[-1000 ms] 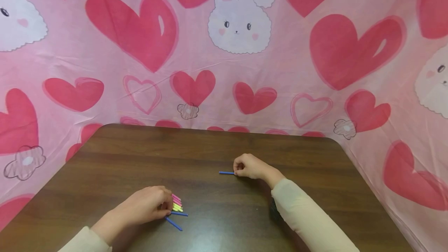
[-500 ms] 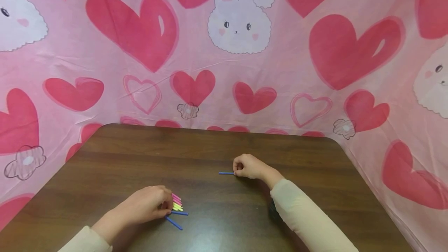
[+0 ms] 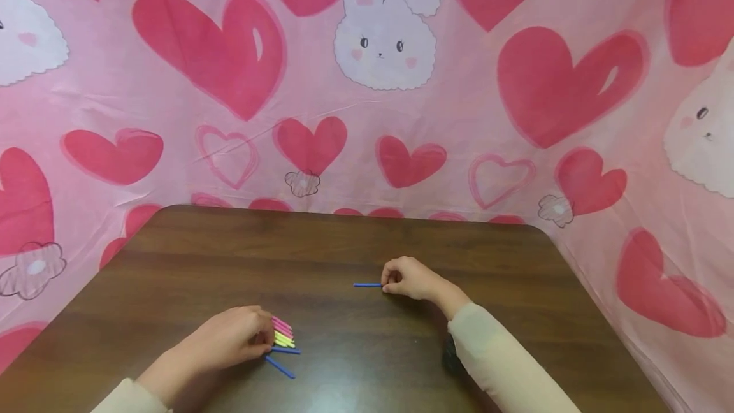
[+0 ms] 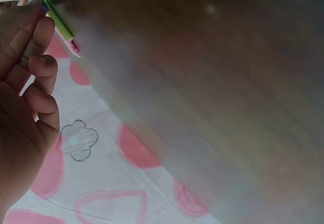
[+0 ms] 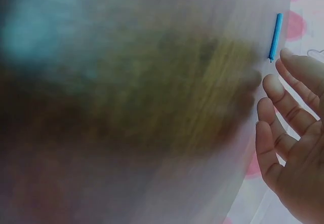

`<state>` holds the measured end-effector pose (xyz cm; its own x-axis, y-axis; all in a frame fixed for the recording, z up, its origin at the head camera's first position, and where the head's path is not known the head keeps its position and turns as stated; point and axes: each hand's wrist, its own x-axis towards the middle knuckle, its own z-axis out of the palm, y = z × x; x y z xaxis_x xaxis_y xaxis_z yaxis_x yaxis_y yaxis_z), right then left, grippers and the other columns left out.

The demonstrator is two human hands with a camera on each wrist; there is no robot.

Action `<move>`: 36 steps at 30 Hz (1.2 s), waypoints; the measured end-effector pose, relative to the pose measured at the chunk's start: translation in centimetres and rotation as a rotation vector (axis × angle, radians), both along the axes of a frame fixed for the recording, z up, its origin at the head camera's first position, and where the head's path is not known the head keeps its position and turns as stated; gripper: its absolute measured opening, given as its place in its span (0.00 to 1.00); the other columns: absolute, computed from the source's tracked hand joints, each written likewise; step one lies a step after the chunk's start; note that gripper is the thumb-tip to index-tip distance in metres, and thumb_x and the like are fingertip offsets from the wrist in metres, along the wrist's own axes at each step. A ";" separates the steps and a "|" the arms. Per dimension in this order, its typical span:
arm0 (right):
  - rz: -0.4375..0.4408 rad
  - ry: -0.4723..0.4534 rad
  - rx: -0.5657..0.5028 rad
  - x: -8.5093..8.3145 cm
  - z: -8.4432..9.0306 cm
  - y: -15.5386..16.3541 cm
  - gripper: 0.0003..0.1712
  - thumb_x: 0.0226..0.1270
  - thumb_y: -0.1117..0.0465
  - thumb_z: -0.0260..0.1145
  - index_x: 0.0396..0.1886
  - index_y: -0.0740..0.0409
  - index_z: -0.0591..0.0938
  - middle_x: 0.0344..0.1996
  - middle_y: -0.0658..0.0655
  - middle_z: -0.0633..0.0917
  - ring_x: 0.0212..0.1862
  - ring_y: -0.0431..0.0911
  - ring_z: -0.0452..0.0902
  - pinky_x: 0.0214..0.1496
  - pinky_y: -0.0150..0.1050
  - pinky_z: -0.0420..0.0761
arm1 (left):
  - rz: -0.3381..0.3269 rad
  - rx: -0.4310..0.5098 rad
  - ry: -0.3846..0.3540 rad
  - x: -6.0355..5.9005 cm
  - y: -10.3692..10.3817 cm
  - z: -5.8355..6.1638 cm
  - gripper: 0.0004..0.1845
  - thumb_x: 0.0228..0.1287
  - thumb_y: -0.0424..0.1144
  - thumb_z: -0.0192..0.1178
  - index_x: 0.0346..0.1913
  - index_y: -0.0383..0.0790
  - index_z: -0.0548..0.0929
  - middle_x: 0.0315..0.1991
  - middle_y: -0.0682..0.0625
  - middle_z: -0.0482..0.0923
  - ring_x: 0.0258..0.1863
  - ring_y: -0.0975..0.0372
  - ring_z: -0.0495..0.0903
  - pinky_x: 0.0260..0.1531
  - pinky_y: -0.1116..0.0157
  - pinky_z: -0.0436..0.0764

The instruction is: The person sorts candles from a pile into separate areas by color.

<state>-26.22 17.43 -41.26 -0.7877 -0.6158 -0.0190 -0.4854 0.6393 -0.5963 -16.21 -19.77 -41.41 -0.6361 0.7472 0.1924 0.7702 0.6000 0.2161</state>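
Low on the left of the table, my left hand (image 3: 232, 336) pinches the near end of a thin blue stick (image 3: 287, 350), thumb and index finger together. Pink sticks (image 3: 281, 324) and yellow sticks (image 3: 285, 340) lie side by side just beyond, their left ends hidden by the fingers. A second blue stick (image 3: 280, 367) slants toward the front, its end close to the thumb. Farther off, my right hand (image 3: 413, 279) hovers by the right end of a single blue stick (image 3: 367, 285). In the right wrist view, that blue stick (image 5: 276, 36) lies apart from the loosely bent fingers.
The brown wooden table (image 3: 275, 247) has rounded far corners. Behind it and on both sides hangs a pink cloth (image 3: 321, 101) with hearts and rabbits. A small dark object (image 3: 451, 355) sits under the right sleeve.
The head view shifts slightly. More of the right-hand blue stick shows, as the right hand has drawn back a little to the right. The left hand and its sticks stay put.
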 end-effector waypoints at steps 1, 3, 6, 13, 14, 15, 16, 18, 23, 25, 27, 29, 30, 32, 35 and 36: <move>0.003 0.008 -0.002 0.1 0.0 0.1 0.04 0.61 0.65 0.71 0.30 0.56 0.83 0.23 0.47 0.80 0.27 0.35 0.70 0.33 0.29 0.73 | 0.004 0.004 0.003 0.1 -0.1 0.0 0.14 0.52 0.37 0.73 0.23 0.58 0.77 0.24 0.70 0.68 0.29 0.78 0.64 0.27 0.77 0.67; 0.005 0.024 -0.007 0.4 0.1 0.3 0.04 0.61 0.65 0.71 0.30 0.56 0.83 0.23 0.47 0.80 0.27 0.35 0.69 0.33 0.29 0.73 | 0.004 0.014 0.007 0.1 -0.3 0.0 0.13 0.51 0.37 0.72 0.23 0.57 0.77 0.24 0.70 0.68 0.29 0.78 0.64 0.27 0.77 0.67; -0.003 0.032 -0.013 0.9 0.1 0.5 0.04 0.61 0.65 0.71 0.30 0.55 0.83 0.24 0.46 0.79 0.28 0.35 0.70 0.33 0.30 0.73 | 0.000 0.033 0.008 0.2 -0.5 -0.1 0.14 0.51 0.36 0.72 0.23 0.56 0.77 0.24 0.69 0.68 0.28 0.78 0.65 0.27 0.78 0.66; 0.007 0.039 -0.031 1.9 0.1 0.6 0.03 0.62 0.63 0.71 0.32 0.52 0.83 0.28 0.46 0.80 0.31 0.36 0.71 0.35 0.30 0.76 | -0.019 0.074 0.036 0.3 -0.9 -0.3 0.16 0.48 0.33 0.71 0.23 0.56 0.74 0.22 0.67 0.65 0.27 0.79 0.63 0.25 0.80 0.63; 0.007 0.039 -0.033 2.0 0.1 0.6 0.03 0.62 0.62 0.71 0.32 0.52 0.83 0.29 0.46 0.80 0.31 0.36 0.71 0.36 0.30 0.76 | -0.023 0.075 0.035 0.3 -1.0 -0.3 0.16 0.48 0.33 0.71 0.23 0.56 0.74 0.22 0.67 0.65 0.27 0.79 0.63 0.25 0.80 0.63; 0.008 0.039 -0.034 2.2 0.1 0.5 0.03 0.62 0.62 0.71 0.32 0.52 0.83 0.29 0.45 0.80 0.32 0.36 0.71 0.37 0.30 0.76 | -0.028 0.076 0.037 0.3 -1.0 -0.3 0.16 0.48 0.33 0.71 0.23 0.56 0.74 0.22 0.67 0.64 0.27 0.79 0.63 0.25 0.80 0.62; 0.009 0.039 -0.035 2.3 0.1 0.5 0.03 0.62 0.62 0.71 0.33 0.51 0.83 0.29 0.45 0.80 0.32 0.36 0.71 0.37 0.30 0.76 | -0.031 0.077 0.035 0.3 -1.1 -0.3 0.16 0.48 0.33 0.71 0.23 0.56 0.74 0.23 0.67 0.64 0.27 0.79 0.62 0.25 0.80 0.62; 0.014 0.035 -0.036 2.7 0.1 0.4 0.04 0.62 0.62 0.71 0.33 0.51 0.83 0.30 0.45 0.79 0.33 0.36 0.71 0.38 0.30 0.76 | -0.036 0.082 0.034 0.3 -1.2 -0.3 0.16 0.47 0.32 0.71 0.23 0.56 0.74 0.23 0.67 0.64 0.26 0.79 0.62 0.25 0.81 0.62; 0.040 0.021 -0.051 3.5 0.3 0.0 0.03 0.63 0.62 0.71 0.34 0.51 0.83 0.31 0.45 0.80 0.33 0.34 0.72 0.37 0.30 0.76 | -0.019 0.109 -0.003 0.4 -1.5 -0.1 0.16 0.46 0.31 0.70 0.24 0.56 0.75 0.22 0.66 0.65 0.26 0.79 0.63 0.24 0.80 0.63; 0.054 0.011 -0.060 3.9 0.4 -0.2 0.03 0.63 0.62 0.71 0.35 0.52 0.84 0.32 0.45 0.80 0.33 0.33 0.72 0.38 0.30 0.76 | 0.003 0.113 -0.034 0.5 -1.7 0.1 0.16 0.47 0.30 0.70 0.24 0.56 0.75 0.23 0.66 0.66 0.25 0.79 0.64 0.23 0.79 0.65; 0.067 0.001 -0.063 4.2 0.5 -0.6 0.03 0.64 0.61 0.71 0.35 0.52 0.84 0.32 0.45 0.80 0.33 0.33 0.72 0.38 0.29 0.76 | 0.027 0.111 -0.061 0.5 -1.9 0.1 0.16 0.47 0.30 0.69 0.23 0.56 0.75 0.22 0.66 0.65 0.25 0.78 0.63 0.23 0.78 0.66; 0.080 -0.005 -0.062 4.4 0.5 -0.9 0.03 0.64 0.61 0.70 0.36 0.53 0.84 0.32 0.44 0.79 0.33 0.33 0.72 0.38 0.29 0.76 | 0.040 0.112 -0.074 0.5 -2.0 0.1 0.16 0.47 0.30 0.69 0.23 0.56 0.75 0.22 0.66 0.65 0.25 0.79 0.63 0.23 0.77 0.66; 0.086 -0.006 -0.062 4.5 0.6 -1.1 0.03 0.64 0.61 0.70 0.36 0.53 0.84 0.31 0.44 0.79 0.33 0.33 0.72 0.38 0.29 0.76 | 0.042 0.116 -0.076 0.5 -2.1 0.1 0.16 0.47 0.30 0.69 0.23 0.56 0.76 0.22 0.66 0.65 0.25 0.79 0.63 0.23 0.77 0.66; 0.099 -0.004 -0.061 4.7 0.7 -1.5 0.03 0.64 0.60 0.71 0.35 0.53 0.84 0.31 0.44 0.79 0.33 0.33 0.71 0.38 0.29 0.75 | 0.039 0.127 -0.074 0.4 -2.3 0.1 0.16 0.46 0.30 0.69 0.23 0.56 0.76 0.22 0.66 0.66 0.25 0.79 0.63 0.23 0.77 0.66; 0.122 0.007 -0.063 5.1 1.0 -2.2 0.03 0.63 0.61 0.71 0.35 0.53 0.84 0.30 0.44 0.79 0.32 0.32 0.71 0.36 0.28 0.75 | 0.030 0.147 -0.067 0.4 -2.5 0.0 0.16 0.46 0.29 0.70 0.24 0.56 0.76 0.22 0.66 0.66 0.25 0.79 0.64 0.23 0.78 0.66; 0.128 0.007 -0.063 5.3 1.0 -2.4 0.03 0.63 0.61 0.71 0.35 0.53 0.84 0.30 0.44 0.79 0.32 0.32 0.71 0.36 0.28 0.75 | 0.030 0.151 -0.068 0.3 -2.6 0.1 0.17 0.46 0.29 0.70 0.24 0.56 0.76 0.22 0.66 0.67 0.25 0.79 0.64 0.23 0.78 0.66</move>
